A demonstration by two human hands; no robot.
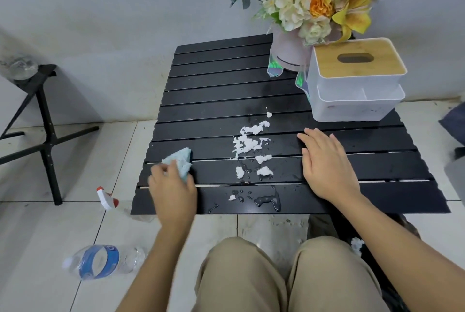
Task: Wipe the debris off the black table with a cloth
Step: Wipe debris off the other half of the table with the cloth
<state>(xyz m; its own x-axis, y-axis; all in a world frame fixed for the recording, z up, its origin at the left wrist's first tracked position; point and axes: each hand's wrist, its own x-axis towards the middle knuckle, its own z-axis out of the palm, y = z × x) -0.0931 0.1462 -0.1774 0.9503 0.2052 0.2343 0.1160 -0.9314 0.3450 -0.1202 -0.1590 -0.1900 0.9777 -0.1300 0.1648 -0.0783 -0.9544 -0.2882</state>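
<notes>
A: While our left hand (173, 193) curls round the blue cloth (179, 160) at the near-left edge of the black table (221, 80), what lies right of it?
B: The white debris (249, 144), apart from the cloth, among water drops (269, 201). Beyond it we rest our right hand (324, 165) flat on the table, fingers straight.

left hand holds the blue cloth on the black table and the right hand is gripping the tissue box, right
Not quite. In the head view the right hand lies flat, fingers straight, on the black table, apart from the tissue box. The left hand does hold the blue cloth on the table.
</notes>
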